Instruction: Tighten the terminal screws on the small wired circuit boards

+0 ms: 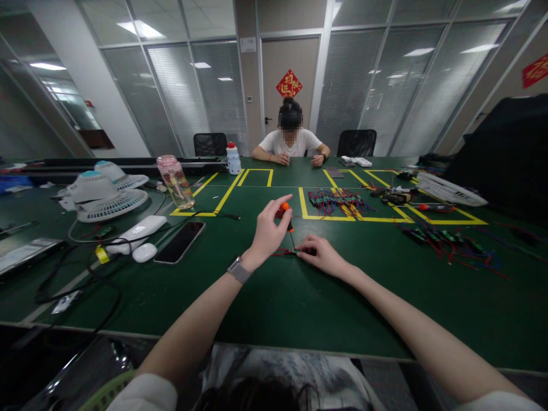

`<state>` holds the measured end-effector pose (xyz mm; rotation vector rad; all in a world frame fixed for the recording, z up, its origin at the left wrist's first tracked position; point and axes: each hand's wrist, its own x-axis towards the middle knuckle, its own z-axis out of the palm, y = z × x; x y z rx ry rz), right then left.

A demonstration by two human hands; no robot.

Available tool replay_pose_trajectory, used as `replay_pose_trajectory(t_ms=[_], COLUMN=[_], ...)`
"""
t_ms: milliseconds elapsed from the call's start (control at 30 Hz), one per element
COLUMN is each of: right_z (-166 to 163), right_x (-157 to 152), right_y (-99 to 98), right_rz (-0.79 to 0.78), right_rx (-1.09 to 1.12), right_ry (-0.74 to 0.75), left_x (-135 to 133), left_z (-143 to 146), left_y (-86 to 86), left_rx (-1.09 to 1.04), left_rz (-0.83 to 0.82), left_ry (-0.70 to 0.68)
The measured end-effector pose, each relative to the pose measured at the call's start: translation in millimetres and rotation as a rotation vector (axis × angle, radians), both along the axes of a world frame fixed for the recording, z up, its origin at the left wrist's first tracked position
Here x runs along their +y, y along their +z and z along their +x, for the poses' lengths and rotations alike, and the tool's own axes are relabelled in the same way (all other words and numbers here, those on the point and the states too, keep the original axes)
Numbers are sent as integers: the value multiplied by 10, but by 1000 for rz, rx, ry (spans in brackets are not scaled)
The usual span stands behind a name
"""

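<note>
My left hand [270, 228], with a watch on its wrist, grips the orange-and-black handle of a screwdriver [290, 229]. The screwdriver stands nearly upright, and its thin shaft points down at a small green circuit board [291, 252] on the table. Red wires run off the board's left side. At the board's right end, my right hand [321, 255] pinches it between thumb and fingers, low against the tabletop. Whether the tip sits in a screw is too small to make out.
Small boards with red and blue wires [338, 201] lie ahead in a yellow-taped area, and more wired boards [445, 240] lie right. To the left are a phone [180, 242], a white case [144, 253], a pink bottle [176, 182] and fans [112, 204]. A person [291, 140] sits opposite.
</note>
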<state>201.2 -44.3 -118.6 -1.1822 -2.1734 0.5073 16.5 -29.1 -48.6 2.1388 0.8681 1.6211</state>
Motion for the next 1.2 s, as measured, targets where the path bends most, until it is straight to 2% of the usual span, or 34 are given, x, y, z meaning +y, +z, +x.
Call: replay_pose_trajectory(t_ms=[133, 367, 500, 600, 800, 1033, 1200], right_z=[-4, -5, -7, -8, -8, -6, -5], right_x=[-6, -8, -11, -13, -5, -7, -13], right_y=[6, 2, 4, 10, 7, 2, 17], right_rz=[5, 10, 7, 5, 0, -3, 2], right_rx=[0, -11, -8, 0, -6, -6, -10], right_ry=[-1, -5, -10, 0, -2, -6, -3], left_x=[-50, -31, -55, -76, -47, -74, -84], left_z=[-13, 10, 3, -2, 12, 1, 5], left_y=[52, 8, 39, 49, 6, 35, 37], left_rx=[62, -35, 6, 19, -33, 19, 16], left_rz=[49, 11, 74, 55, -5, 87, 91], left_ry=[101, 15, 78, 92, -23, 119, 80])
